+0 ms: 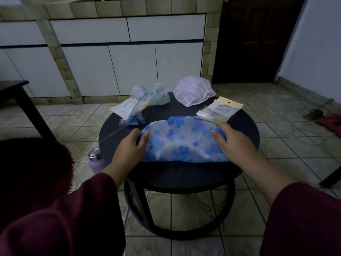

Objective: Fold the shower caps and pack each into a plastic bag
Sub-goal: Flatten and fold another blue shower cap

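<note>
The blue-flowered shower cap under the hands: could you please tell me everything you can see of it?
The blue-flowered shower cap is thin, translucent white plastic printed with blue clover-like flowers. It lies flattened into a half-moon on the round black table, curved edge away from the person, straight edge toward them. The left hand grips its left end and the right hand its right end, thumbs on top. Its far right edge reaches the yellow-topped plastic bags; contact is unclear.

We note dim light | tiled floor (287, 145) | white cabinets (129, 67) in tile frames | dark door (254, 39) | round black surface (184, 174).
</note>
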